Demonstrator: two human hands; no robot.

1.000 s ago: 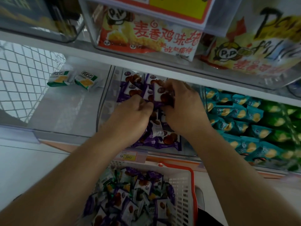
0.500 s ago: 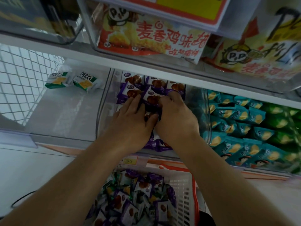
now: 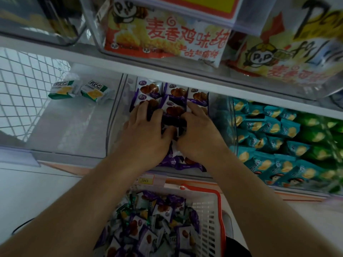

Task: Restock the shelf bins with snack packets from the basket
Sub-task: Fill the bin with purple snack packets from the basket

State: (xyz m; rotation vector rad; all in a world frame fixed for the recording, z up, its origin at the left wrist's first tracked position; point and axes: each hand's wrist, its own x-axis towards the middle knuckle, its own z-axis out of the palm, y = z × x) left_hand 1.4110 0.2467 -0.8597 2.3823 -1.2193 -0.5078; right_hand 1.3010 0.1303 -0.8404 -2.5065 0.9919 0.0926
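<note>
Purple snack packets (image 3: 176, 92) stand in rows at the back of a clear shelf bin (image 3: 116, 115). Both my hands are inside this bin. My left hand (image 3: 144, 134) lies flat with its fingers stretched over the packets on the left. Beside it, my right hand (image 3: 201, 135) presses on the packets on the right, thumbs nearly meeting over a dark packet. More purple packets show under my wrists at the bin's front. Below the shelf, a white basket with a red rim (image 3: 219, 208) holds several mixed purple and green packets (image 3: 159, 225).
The left bin holds two green-and-white packets (image 3: 61, 89) (image 3: 95, 92). Teal packets (image 3: 269, 130) and green packets (image 3: 315, 135) fill the bins to the right. Large snack bags (image 3: 163, 39) sit on the shelf above. White wire mesh (image 3: 22, 89) closes the left side.
Both hands slid from the back of the bin toward its middle. The back rows of purple packets now stand uncovered and upright.
</note>
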